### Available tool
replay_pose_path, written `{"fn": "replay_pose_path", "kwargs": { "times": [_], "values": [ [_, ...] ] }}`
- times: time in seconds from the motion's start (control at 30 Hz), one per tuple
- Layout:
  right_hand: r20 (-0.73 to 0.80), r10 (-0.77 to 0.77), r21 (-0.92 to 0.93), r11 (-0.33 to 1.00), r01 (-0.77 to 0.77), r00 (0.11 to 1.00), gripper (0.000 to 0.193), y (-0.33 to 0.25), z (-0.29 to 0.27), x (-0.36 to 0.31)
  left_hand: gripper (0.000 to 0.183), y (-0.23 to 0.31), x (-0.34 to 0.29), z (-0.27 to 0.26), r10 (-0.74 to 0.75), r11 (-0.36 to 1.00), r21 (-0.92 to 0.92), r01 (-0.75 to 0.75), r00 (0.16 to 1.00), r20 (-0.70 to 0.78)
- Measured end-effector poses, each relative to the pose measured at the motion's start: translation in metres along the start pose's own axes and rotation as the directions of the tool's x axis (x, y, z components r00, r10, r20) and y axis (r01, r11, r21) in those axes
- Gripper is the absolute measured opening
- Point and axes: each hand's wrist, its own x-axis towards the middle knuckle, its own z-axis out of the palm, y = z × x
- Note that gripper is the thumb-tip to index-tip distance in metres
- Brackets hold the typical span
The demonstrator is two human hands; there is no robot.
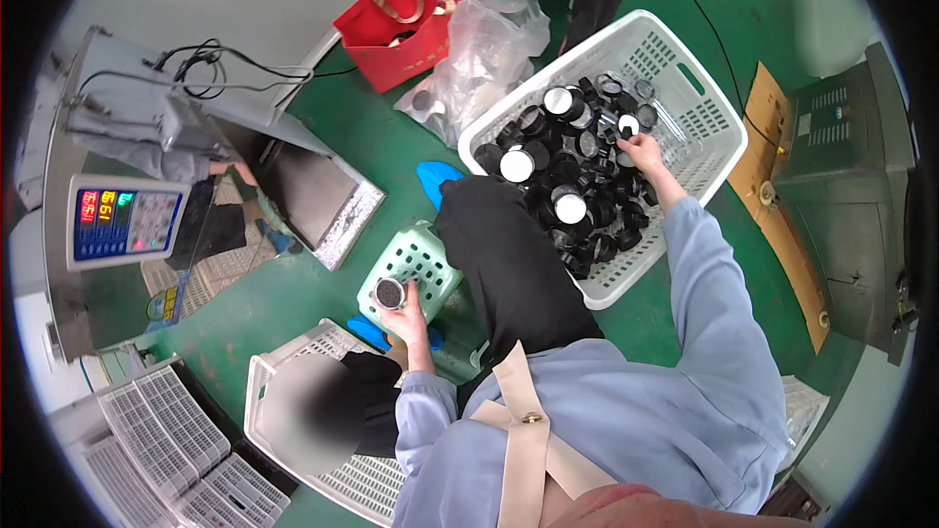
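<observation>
Head view: left hand (409, 316) clasps a round, pale-rimmed, dark-faced container (389, 293) at eight o'clock; right hand (644, 153) reaches among round black plastic caps (535, 154) at two, grip unclear—seemingly selecting, next needing a sure pinch.

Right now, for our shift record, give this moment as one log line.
left hand: holds small round container | right hand: at dark round pieces in white basket | nearby: green basket

Wearer's two hands (409, 317) (642, 152), one left-held round container (388, 293), dozens of piled containers (516, 166), one red bag (386, 57)
</observation>
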Motion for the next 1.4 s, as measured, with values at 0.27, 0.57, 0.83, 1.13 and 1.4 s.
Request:
{"fn": "replay_pose_path", "kwargs": {
  "times": [0.27,0.57,0.83,1.13,1.4],
  "values": [
    [-0.287,-0.023,0.470,0.868,0.162,0.958,0.046,-0.031,-0.060,-0.051,0.064,0.030,-0.019,-0.038,0.023,0.996,-0.093,-0.015,0.996,0.084],
    [0.389,-0.698,0.892,0.450,-0.055,0.602,0.029,-0.287,-0.056,-0.316,0.065,0.107,-0.021,-0.061,0.263,0.952,-0.177,-0.251,0.963,0.052],
    [0.676,-0.583,0.720,0.653,-0.234,0.451,0.018,-0.295,0.090,-0.368,0.060,0.126,-0.034,-0.079,0.223,0.936,-0.301,-0.184,0.970,0.100],
    [0.703,-0.586,0.682,0.716,-0.148,0.402,0.021,-0.301,0.105,-0.389,0.063,0.125,-0.036,-0.071,0.365,0.879,-0.357,-0.315,0.927,0.080],
    [0.582,-0.757,0.582,0.643,0.498,0.297,0.026,-0.307,0.097,-0.403,0.073,0.125,-0.037,-0.067,0.336,0.880,-0.388,-0.275,0.937,0.098]
  ]
}}
